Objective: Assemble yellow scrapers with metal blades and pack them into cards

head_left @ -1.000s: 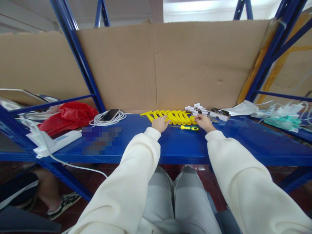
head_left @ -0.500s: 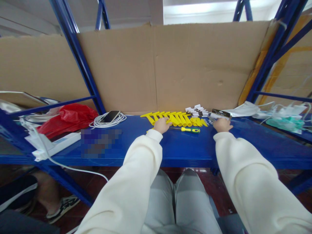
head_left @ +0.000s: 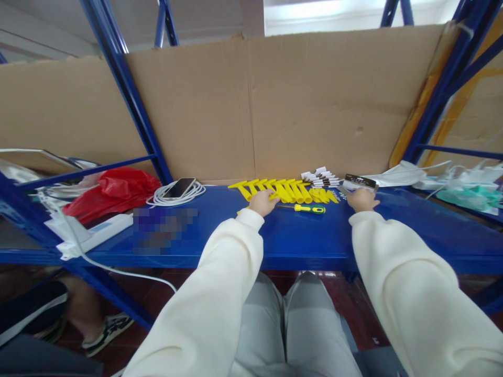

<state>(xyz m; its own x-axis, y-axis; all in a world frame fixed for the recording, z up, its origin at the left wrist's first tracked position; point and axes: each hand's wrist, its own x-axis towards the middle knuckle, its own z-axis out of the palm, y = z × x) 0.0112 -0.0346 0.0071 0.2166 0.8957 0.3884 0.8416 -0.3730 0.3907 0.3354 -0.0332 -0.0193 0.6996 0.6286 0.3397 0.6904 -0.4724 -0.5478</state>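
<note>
On the blue shelf, my left hand is closed around a yellow plastic piece; the grip hides most of it. Just beyond, several yellow T-shaped plastic parts lie in a row, with small yellow wedge-like pieces at the right end. A screwdriver with a yellow and green handle lies right of my left hand. My right hand has its fingers at a clear packet with a black header; what the fingers grip is hidden. Between the hands, farther back, is a fanned stack of white and dark cards.
To the left are a phone on a coiled white cable, a red plastic bag and a white power strip. Cardboard walls the back. Blue posts frame the shelf. A person's shoe shows below left.
The whole view has shifted slightly, so things sit a little farther right. Both hands stay at the same places, the left on the yellow piece and the right at the packet.
</note>
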